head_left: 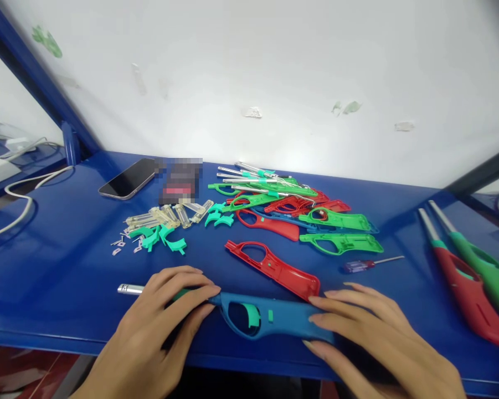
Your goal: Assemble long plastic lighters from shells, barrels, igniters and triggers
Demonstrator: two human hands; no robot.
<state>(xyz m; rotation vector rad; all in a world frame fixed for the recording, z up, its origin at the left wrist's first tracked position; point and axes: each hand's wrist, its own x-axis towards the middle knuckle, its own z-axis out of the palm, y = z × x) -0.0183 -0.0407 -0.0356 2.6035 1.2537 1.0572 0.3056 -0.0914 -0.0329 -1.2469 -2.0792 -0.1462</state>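
Note:
A blue gas lighter [288, 320] with a metal tube and a teal trigger lies lengthwise near the front of the blue table. My left hand [166, 316] is closed around its neck, the tip of the tube poking out to the left. At the other end, the fingers of my right hand [369, 327] grip the handle. Just beyond it rests a red lighter half-shell [274, 269], its inner side facing up. A small screwdriver [368, 265] with a clear purple handle lies behind my right hand.
Green, red and blue half-shells [340, 244] and metal tubes [249, 180] are piled at the back. Teal triggers [161, 237], clear fuel tanks [170, 215] and tiny screws lie left. A phone [128, 178] sits back left. Two whole lighters [469, 277] lie at right.

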